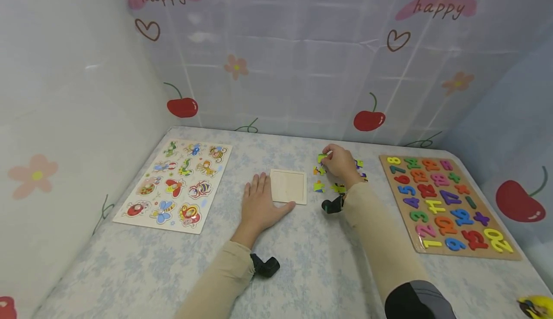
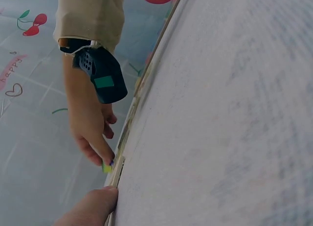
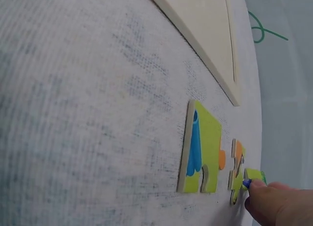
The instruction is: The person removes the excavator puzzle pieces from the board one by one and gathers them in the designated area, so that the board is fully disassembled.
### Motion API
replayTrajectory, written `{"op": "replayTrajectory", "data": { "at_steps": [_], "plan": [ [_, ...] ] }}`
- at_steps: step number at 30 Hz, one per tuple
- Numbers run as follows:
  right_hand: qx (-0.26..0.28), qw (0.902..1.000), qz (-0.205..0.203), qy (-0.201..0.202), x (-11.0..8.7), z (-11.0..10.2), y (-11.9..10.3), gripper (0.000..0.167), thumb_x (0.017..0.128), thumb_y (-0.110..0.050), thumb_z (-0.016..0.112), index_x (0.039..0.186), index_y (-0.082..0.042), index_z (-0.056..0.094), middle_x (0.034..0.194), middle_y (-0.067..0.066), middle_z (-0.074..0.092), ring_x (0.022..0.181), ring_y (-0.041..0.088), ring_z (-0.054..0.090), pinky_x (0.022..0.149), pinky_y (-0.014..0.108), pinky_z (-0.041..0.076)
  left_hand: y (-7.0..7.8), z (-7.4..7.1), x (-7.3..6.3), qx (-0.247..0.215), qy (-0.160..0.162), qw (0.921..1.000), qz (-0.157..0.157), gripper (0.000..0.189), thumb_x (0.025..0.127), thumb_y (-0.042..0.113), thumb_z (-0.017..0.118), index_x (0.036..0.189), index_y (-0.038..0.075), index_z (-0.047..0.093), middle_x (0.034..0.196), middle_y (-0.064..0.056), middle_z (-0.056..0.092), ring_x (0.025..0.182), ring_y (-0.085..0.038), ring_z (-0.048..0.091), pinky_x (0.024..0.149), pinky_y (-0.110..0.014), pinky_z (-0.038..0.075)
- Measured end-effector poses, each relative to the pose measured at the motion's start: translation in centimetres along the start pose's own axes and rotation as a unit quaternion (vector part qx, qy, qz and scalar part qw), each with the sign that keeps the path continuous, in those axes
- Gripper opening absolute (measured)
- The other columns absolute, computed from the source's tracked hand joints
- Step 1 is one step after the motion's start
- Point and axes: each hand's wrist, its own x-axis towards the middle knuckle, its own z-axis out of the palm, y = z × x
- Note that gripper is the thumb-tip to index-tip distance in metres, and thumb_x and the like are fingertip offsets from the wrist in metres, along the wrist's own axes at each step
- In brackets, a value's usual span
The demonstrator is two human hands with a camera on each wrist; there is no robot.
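My left hand (image 1: 259, 203) lies flat with spread fingers beside a small square wooden puzzle tray (image 1: 287, 187); the fingers are along its left side and the thumb is at its lower edge. The tray's recess holds no pieces. Farther right, my right hand (image 1: 342, 164) pinches a green jigsaw piece (image 3: 255, 176) with a bit of blue between thumb and fingers, low over the table. Near it lie an orange and green piece (image 3: 237, 162) and a green piece with a blue stripe (image 3: 208, 143). Several more pieces (image 1: 338, 188) are partly hidden by the right hand and wrist.
A board of insect pictures (image 1: 177, 184) lies to the left. On the right is a brown board with coloured foam-like numbers (image 1: 445, 203). Part of a yellow object (image 1: 535, 305) shows at the lower right corner. A printed curtain (image 1: 281, 69) stands behind the table's far edge.
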Motion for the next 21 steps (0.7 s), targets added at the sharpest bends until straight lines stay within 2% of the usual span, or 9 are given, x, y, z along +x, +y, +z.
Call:
{"op": "replayTrajectory", "data": {
  "at_steps": [4, 7, 10, 12, 16, 21],
  "plan": [
    [-0.07, 0.9968, -0.021, 0.033, 0.0, 0.3, -0.2, 0.026, 0.094, -0.021, 0.068, 0.118, -0.012, 0.063, 0.097, 0.008, 0.069, 0.091, 0.029, 0.059, 0.08, 0.043, 0.048, 0.1, 0.0, 0.0, -0.001, 0.001, 1.0, 0.004, 0.115, 0.078, 0.082, 0.053, 0.159, 0.007, 0.021, 0.167, -0.01, 0.019, 0.156, -0.028, 0.011, 0.127, -0.049, 0.009],
    [-0.122, 0.9911, -0.022, 0.05, -0.1, 0.5, -0.4, 0.029, 0.092, -0.024, 0.071, 0.118, -0.012, 0.064, 0.103, 0.01, 0.07, 0.101, 0.033, 0.056, 0.089, 0.051, 0.047, 0.1, 0.0, -0.1, -0.003, 0.004, 1.0, 0.007, 0.114, 0.078, 0.082, 0.054, 0.159, 0.007, 0.021, 0.166, -0.01, 0.02, 0.156, -0.029, 0.011, 0.127, -0.049, 0.01],
    [-0.152, 0.9864, -0.023, 0.059, -0.4, 0.5, -0.7, 0.032, 0.092, -0.027, 0.071, 0.12, -0.012, 0.065, 0.11, 0.012, 0.07, 0.104, 0.035, 0.055, 0.09, 0.052, 0.048, 0.0, 0.0, -0.1, -0.003, 0.004, 1.0, 0.008, 0.114, 0.078, 0.081, 0.054, 0.159, 0.008, 0.021, 0.166, -0.01, 0.02, 0.156, -0.029, 0.012, 0.127, -0.049, 0.01],
    [-0.151, 0.9861, -0.025, 0.064, -0.7, 0.4, -0.9, 0.032, 0.094, -0.029, 0.069, 0.12, -0.011, 0.065, 0.109, 0.012, 0.069, 0.103, 0.035, 0.055, 0.088, 0.052, 0.049, 0.0, -0.1, 0.0, -0.001, 0.004, 0.9999, 0.009, 0.114, 0.078, 0.081, 0.053, 0.159, 0.008, 0.021, 0.166, -0.01, 0.02, 0.156, -0.029, 0.012, 0.127, -0.049, 0.011],
    [-0.113, 0.99, -0.038, 0.075, -1.7, 0.0, -1.8, 0.032, 0.098, -0.03, 0.061, 0.123, -0.01, 0.064, 0.106, 0.012, 0.067, 0.1, 0.034, 0.056, 0.082, 0.049, 0.05, -0.1, -0.2, 0.0, 0.003, 0.006, 0.9999, 0.009, 0.114, 0.078, 0.082, 0.053, 0.159, 0.007, 0.021, 0.166, -0.011, 0.021, 0.155, -0.029, 0.013, 0.127, -0.05, 0.012],
    [-0.069, 0.9911, -0.075, 0.085, -3.5, -0.2, -2.7, 0.033, 0.099, -0.029, 0.059, 0.125, -0.009, 0.064, 0.113, 0.014, 0.066, 0.103, 0.035, 0.057, 0.081, 0.048, 0.052, -0.4, -0.4, 0.0, 0.001, 0.006, 1.0, 0.006, 0.114, 0.078, 0.082, 0.053, 0.158, 0.007, 0.022, 0.166, -0.011, 0.02, 0.156, -0.03, 0.013, 0.127, -0.05, 0.011]
  ]
}}
